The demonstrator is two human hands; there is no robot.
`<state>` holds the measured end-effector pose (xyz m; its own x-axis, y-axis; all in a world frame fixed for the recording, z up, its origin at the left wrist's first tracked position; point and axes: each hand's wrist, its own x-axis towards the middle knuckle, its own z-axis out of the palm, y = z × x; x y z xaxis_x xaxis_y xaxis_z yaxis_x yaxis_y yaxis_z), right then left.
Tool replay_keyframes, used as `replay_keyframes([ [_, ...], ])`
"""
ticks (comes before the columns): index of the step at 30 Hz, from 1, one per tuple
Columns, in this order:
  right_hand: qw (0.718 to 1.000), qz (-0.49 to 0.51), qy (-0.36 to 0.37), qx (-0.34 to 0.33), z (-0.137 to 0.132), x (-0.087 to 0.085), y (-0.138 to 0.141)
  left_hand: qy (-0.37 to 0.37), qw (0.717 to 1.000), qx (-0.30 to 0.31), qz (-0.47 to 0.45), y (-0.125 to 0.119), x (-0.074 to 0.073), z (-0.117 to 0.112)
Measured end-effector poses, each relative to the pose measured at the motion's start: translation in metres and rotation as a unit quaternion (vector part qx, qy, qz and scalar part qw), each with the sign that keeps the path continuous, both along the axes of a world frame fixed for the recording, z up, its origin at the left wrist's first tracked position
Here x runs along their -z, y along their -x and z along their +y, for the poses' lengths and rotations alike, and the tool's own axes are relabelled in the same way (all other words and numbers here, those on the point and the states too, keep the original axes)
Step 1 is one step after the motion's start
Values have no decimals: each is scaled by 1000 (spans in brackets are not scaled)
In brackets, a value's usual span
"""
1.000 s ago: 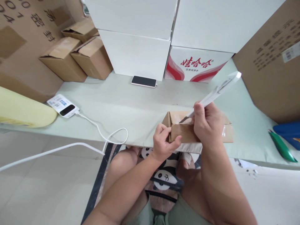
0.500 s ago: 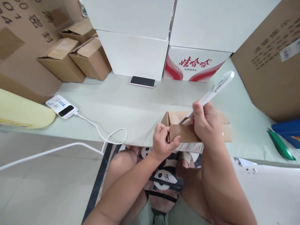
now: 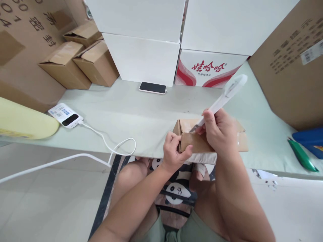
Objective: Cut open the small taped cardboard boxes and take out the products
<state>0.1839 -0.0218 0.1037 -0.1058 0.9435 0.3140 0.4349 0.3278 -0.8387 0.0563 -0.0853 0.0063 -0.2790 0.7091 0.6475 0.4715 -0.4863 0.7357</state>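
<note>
A small brown cardboard box (image 3: 198,143) lies at the table's front edge. My left hand (image 3: 175,150) grips its left end, with the thumb along the front side and the fingers curled over the corner. Closed in my right hand (image 3: 220,131) is a white box cutter (image 3: 225,95), slanting up and away to the right. Its blade meets the top of the box along the seam, near the left end. My right hand hides part of the box's right half, and the blade tip is partly out of sight.
A phone (image 3: 152,88) lies behind the box, before stacked white cartons (image 3: 141,60). Several small brown boxes (image 3: 97,64) stand at the left. A white device with a cable (image 3: 66,115) sits at front left; a green packet (image 3: 302,155) is at the right edge.
The box cutter and my right hand have shifted a little left along the box's top, the blade now closer to my left hand. My left hand keeps its hold.
</note>
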Motion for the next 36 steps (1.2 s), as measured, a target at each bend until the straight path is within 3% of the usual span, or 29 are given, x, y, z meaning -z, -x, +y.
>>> replay_keyframes([
  [5, 999, 24, 19, -11, -3, 1, 3, -1, 1000, 0, 2, 0, 0, 0],
  [12, 991, 15, -76, 112, 0, 11, -9, -11, 1000, 2, 24, 3, -3, -2],
  [17, 996, -61, -55, 19, 1, 8, -11, -17, 999, -3, 30, 3, -2, -1],
  [22, 993, 63, -97, 28, 2, 10, -11, -26, 999, -6, 28, 2, -1, 1],
  [28, 979, 142, -140, 35, 4, 14, -9, -17, 999, -14, 30, 2, -1, 1],
  [36, 993, 25, -105, -35, 0, 11, -11, -19, 999, -12, 27, 2, -1, 1],
])
